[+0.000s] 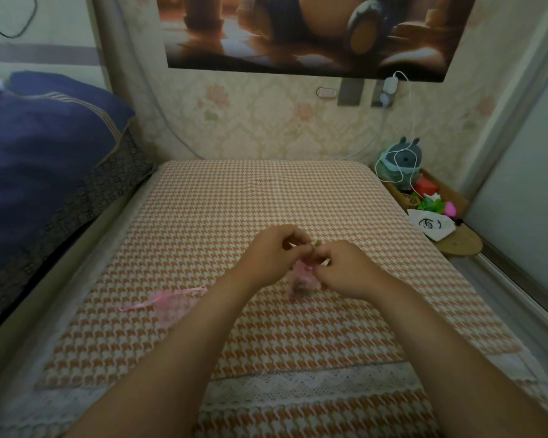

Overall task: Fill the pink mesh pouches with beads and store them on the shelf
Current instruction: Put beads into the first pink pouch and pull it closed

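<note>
No legible text or numbers, white cloth bag (431, 227) bears only a black doodle

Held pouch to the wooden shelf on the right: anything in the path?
Nothing visible on the checked cushion between the pink pouch and the wooden shelf. The shelf itself is crowded: a white bag and plush toy sit on it.

An orange houndstooth mat (266, 191) bears one flat pink mesh pouch (168, 306).
</note>
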The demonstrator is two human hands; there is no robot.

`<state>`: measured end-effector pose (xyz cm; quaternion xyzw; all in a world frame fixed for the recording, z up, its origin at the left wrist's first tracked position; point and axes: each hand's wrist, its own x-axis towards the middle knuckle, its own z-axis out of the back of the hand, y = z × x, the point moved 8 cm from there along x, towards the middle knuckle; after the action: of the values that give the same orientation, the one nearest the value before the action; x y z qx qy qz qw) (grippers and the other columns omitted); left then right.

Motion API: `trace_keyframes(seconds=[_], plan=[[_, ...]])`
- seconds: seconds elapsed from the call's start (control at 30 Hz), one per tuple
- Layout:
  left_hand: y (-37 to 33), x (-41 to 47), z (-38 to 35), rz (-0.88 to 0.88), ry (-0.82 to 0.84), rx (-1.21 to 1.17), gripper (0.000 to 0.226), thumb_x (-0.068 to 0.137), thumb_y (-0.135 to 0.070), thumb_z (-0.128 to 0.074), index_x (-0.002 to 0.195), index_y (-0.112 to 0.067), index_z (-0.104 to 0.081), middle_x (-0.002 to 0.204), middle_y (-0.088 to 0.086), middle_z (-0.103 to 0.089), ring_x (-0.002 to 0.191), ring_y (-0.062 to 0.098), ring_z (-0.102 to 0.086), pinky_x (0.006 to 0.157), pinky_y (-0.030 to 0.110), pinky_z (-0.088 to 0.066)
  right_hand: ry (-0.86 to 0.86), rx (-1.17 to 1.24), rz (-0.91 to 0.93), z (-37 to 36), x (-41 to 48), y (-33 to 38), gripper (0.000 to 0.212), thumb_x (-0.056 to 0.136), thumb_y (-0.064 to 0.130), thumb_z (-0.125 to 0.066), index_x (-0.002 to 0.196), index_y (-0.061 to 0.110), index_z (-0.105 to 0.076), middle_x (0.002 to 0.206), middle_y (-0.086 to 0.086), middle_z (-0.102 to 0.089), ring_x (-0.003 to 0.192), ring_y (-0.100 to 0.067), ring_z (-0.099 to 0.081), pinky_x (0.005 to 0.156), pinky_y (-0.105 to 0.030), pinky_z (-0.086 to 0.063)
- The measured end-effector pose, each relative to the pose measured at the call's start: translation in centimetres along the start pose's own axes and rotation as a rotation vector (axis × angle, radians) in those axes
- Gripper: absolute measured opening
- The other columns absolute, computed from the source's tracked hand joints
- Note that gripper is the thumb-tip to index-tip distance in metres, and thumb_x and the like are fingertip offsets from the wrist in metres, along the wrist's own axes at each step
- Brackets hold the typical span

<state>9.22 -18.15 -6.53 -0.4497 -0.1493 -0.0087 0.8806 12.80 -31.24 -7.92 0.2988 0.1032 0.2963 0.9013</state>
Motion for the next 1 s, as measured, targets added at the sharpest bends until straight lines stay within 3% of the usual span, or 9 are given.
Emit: trace_keyframes(seconds=[0.17,0.37,0.47,0.53,0.6,0.67,0.83,0.93,1.0], plan=[[-1.0,-1.0,-0.5,-0.014,0.002,-0.007,0.009,0.088,-0.018,-0.070,0.094,-0.025,-0.068,0.095,-0.014,-0.067,0.080,-0.008,-0.061,0.067,0.006,-0.046,0.018,0.015,-0.023,0.1,-0.6,0.0,0.019,0.093,0.019,-0.058,0.097,0.015,-0.076,0.096,-0.006,-0.074,0.077,-0.022,-0.071,0.079,-0.046,-0.059],[-1.6,-1.4,-1.0,-0.080,0.062,0.114,0.011,0.083,-0.025,-0.075,0.094,-0.028,-0.074,0.096,-0.013,-0.062,0.087,-0.003,-0.058,0.078,0.014,-0.047,0.028,0.058,-0.013,0.7,-1.0,-0.3,0.021,0.094,0.018,-0.059,0.101,0.022,-0.078,0.081,-0.002,-0.075,0.065,-0.016,-0.071,0.072,-0.045,-0.061],[-1.1,-1.4,-1.8,-0.049,0.106,0.162,0.012,0.083,-0.028,-0.075,0.095,-0.027,-0.075,0.096,-0.013,-0.062,0.082,-0.003,-0.058,0.074,0.013,-0.046,0.026,0.068,-0.019,0.9,-1.1,-0.5,0.024,0.094,0.015,-0.058,0.100,0.024,-0.079,0.082,-0.001,-0.075,0.067,-0.017,-0.070,0.073,-0.044,-0.062],[-0.9,-1.4,-2.0,-0.002,0.099,0.188,0.011,0.086,-0.032,-0.071,0.093,-0.026,-0.077,0.090,-0.013,-0.067,0.075,-0.005,-0.059,0.069,0.012,-0.046,0.028,0.067,-0.023,0.8,-1.1,-0.7,0.025,0.095,0.015,-0.057,0.104,0.025,-0.078,0.085,0.000,-0.076,0.069,-0.017,-0.071,0.074,-0.044,-0.062],[-0.6,-1.2,-1.7,0.055,0.062,0.235,0.024,0.091,-0.038,-0.063,0.079,-0.023,-0.077,0.072,-0.006,-0.069,0.061,0.002,-0.057,0.065,0.029,-0.049,0.029,0.064,-0.027,0.7,-0.9,-0.8,0.025,0.096,0.016,-0.057,0.107,0.026,-0.078,0.088,0.000,-0.076,0.069,-0.018,-0.072,0.073,-0.045,-0.062],[-0.5,-0.9,-1.3,0.100,0.031,0.284,0.044,0.093,-0.040,-0.057,0.058,-0.015,-0.066,0.052,0.001,-0.057,0.049,0.011,-0.047,0.056,0.040,-0.046,0.026,0.054,-0.015,0.7,-0.8,-0.7,0.025,0.096,0.018,-0.057,0.105,0.028,-0.078,0.087,0.000,-0.076,0.067,-0.020,-0.072,0.073,-0.046,-0.061],[-0.6,-0.9,-1.1,0.103,0.020,0.396,0.057,0.088,-0.047,-0.065,0.041,-0.020,-0.047,0.039,-0.003,-0.040,0.039,0.009,-0.036,0.046,0.028,-0.031,0.023,0.059,-0.023,0.3,-0.6,-0.5,0.026,0.094,0.019,-0.057,0.100,0.031,-0.079,0.085,0.000,-0.076,0.069,-0.021,-0.072,0.074,-0.048,-0.061],[-0.1,-1.0,-1.0,0.103,-0.001,0.341,0.048,0.089,-0.040,-0.067,0.050,-0.013,-0.059,0.042,0.000,-0.046,0.041,0.009,-0.038,0.046,0.026,-0.032,0.019,0.049,-0.024,-0.1,-0.2,-0.6,0.024,0.092,0.018,-0.057,0.099,0.025,-0.079,0.080,-0.003,-0.076,0.069,-0.021,-0.072,0.072,-0.047,-0.061],[0.0,-1.1,-0.7,0.132,-0.011,0.323,0.039,0.088,-0.037,-0.067,0.059,-0.011,-0.070,0.049,0.004,-0.059,0.045,0.011,-0.049,0.048,0.026,-0.038,0.003,0.065,-0.003,0.0,0.0,-0.4,0.024,0.094,0.017,-0.058,0.102,0.025,-0.078,0.083,-0.001,-0.077,0.066,-0.015,-0.071,0.068,-0.039,-0.062]])
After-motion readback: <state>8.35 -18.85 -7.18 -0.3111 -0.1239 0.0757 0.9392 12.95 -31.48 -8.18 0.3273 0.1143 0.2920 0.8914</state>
